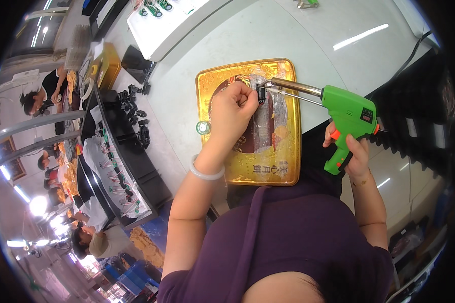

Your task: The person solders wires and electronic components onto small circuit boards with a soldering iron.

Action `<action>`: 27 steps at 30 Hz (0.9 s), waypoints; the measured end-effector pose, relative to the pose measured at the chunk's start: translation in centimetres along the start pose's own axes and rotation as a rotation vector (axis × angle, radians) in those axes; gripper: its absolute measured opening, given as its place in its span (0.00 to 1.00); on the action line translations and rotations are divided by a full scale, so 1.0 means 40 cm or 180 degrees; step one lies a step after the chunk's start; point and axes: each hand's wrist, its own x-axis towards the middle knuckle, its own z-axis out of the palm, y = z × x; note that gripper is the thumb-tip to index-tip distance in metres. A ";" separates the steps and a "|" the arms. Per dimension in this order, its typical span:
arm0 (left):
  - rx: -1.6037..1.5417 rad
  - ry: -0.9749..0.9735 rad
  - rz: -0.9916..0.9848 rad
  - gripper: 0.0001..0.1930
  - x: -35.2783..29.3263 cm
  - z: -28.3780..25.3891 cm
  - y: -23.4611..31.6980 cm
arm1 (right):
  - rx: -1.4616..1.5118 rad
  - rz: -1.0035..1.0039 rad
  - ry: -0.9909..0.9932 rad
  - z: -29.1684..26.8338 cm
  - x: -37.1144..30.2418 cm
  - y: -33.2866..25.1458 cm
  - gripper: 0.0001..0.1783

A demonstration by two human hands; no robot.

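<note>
My right hand [357,155] is wrapped round the grip of a green soldering gun [350,112]. Its metal barrel and thin feed tube point left. The tip reaches a small black part [261,95], which my left hand [233,110] pinches between thumb and fingers. Whether tip and part touch is too small to tell. Both are over a gold rectangular tin tray [287,169], with clear tape across its dark printed middle. A small round green piece [203,128] is at the tray's left edge.
A white tray [159,43] with small green parts stands at the far side. Left are loose black parts [142,132] and a black bin [151,189] holding wired pieces. A black cable [407,63] runs at the right. Other people [48,96] work further left.
</note>
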 end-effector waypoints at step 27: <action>-0.0139 0.0190 0.0118 0.06 0.006 0.012 -0.017 | -0.0095 -0.0051 -0.0063 -0.006 0.001 0.029 0.18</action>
